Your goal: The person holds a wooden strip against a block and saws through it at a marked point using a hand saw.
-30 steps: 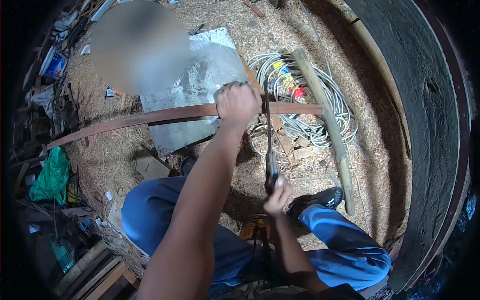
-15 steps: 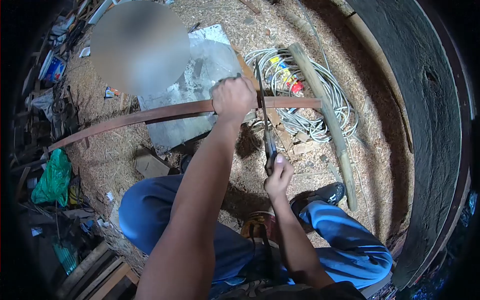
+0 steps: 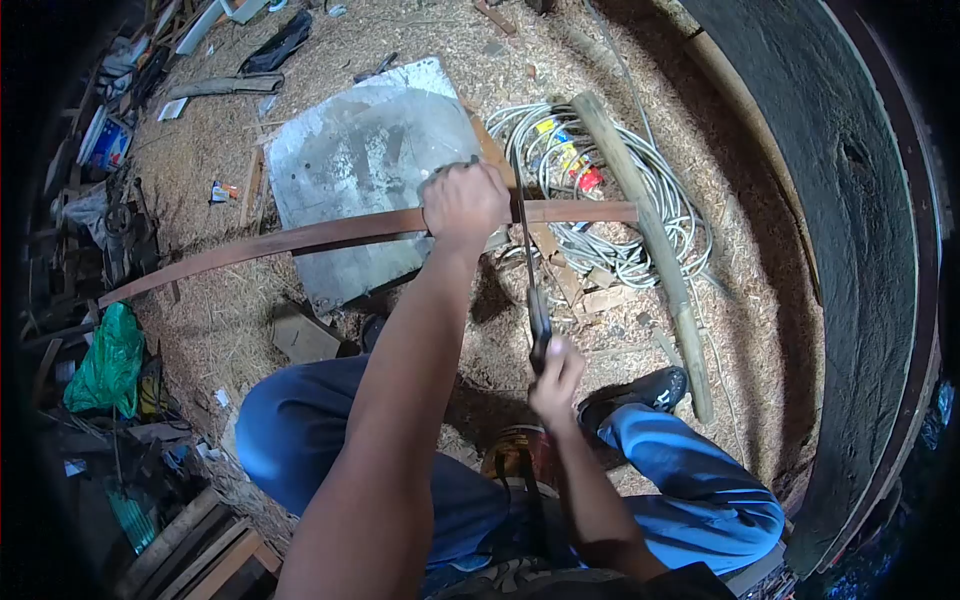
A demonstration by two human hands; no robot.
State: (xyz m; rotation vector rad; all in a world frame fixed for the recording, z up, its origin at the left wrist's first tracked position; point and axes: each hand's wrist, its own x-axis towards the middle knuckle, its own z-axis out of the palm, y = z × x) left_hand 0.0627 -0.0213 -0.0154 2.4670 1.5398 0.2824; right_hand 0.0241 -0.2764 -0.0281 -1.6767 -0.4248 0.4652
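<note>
A long, slightly curved strip of reddish wood [image 3: 330, 232] runs across the view, over a scuffed grey slab [image 3: 350, 165]. My left hand [image 3: 465, 203] is closed around the strip near the slab's right edge. Just right of that hand, the thin blade of a handsaw [image 3: 526, 235] crosses the strip, its tip pointing away from me. The saw's dark handle is in my right hand [image 3: 557, 383], fingers wrapped round it, near my body and between my knees.
Right of the saw, a rough wooden pole [image 3: 640, 190] lies across a coil of pale cable [image 3: 685, 215]. A large dark timber [image 3: 850, 250] curves along the right side. Wood shavings cover the floor. At left are a green plastic bag [image 3: 107, 360] and piled scrap.
My right hand has drawn the handsaw back toward my body, and the blade has slid along with it. My left hand keeps its hold on the strip.
</note>
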